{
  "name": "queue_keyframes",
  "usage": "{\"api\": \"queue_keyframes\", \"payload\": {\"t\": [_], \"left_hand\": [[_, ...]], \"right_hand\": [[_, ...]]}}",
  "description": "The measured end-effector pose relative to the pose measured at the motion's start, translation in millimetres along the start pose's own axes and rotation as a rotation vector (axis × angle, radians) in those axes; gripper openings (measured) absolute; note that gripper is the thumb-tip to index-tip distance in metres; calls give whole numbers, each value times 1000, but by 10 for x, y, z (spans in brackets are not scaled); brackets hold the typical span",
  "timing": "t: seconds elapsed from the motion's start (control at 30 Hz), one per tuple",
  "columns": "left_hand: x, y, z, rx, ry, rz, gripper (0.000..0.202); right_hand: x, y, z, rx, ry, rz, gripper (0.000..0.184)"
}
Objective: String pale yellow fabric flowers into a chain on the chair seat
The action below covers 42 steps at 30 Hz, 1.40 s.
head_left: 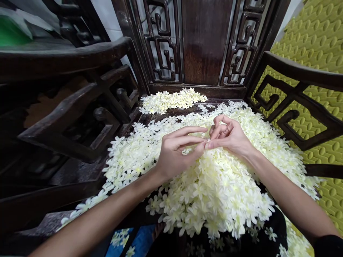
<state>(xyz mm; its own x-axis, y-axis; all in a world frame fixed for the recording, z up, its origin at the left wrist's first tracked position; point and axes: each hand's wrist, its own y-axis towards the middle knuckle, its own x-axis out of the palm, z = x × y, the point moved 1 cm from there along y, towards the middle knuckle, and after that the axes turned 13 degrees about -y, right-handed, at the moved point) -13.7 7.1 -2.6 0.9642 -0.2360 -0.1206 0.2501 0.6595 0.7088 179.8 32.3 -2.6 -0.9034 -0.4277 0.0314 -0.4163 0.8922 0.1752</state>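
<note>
A big heap of small cream-white fabric flowers covers the seat of a dark carved wooden chair in front of me. Both hands meet above the heap's middle. My left hand has its fingers stretched toward the right, thumb and fingertips pinching together. My right hand is curled, its thumb and forefinger pinched against the left fingertips. Something tiny and pale sits between the pinches; it is too small to name. A smaller, separate pile of flowers lies at the back of the seat.
The chair's left armrest and right armrest flank the heap. A yellow-green textured mat stands at the right. Blue floral cloth shows at the bottom under the heap's near edge.
</note>
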Motion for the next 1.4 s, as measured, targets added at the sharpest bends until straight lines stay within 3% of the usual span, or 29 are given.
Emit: {"api": "queue_keyframes", "payload": {"t": [0.27,0.6,1.07,1.23,1.33,1.4], "left_hand": [[-2,16,21,-159,-83,-24,8],[-16,2,24,-137,-61,35,10],[6,6,31,-159,3,211,9],[-95,18,-46,-216,-48,343,5],[-130,29,-61,-227,-68,344,10],[-141,32,-64,-241,-87,340,15]], "right_hand": [[20,-30,-54,-29,-76,-32,52],[30,-24,-28,-26,-112,23,50],[9,-3,-2,-32,-20,84,47],[-133,38,-148,-136,62,196,31],[-256,43,-212,-182,105,359,22],[-341,30,-230,-217,104,443,26]]}}
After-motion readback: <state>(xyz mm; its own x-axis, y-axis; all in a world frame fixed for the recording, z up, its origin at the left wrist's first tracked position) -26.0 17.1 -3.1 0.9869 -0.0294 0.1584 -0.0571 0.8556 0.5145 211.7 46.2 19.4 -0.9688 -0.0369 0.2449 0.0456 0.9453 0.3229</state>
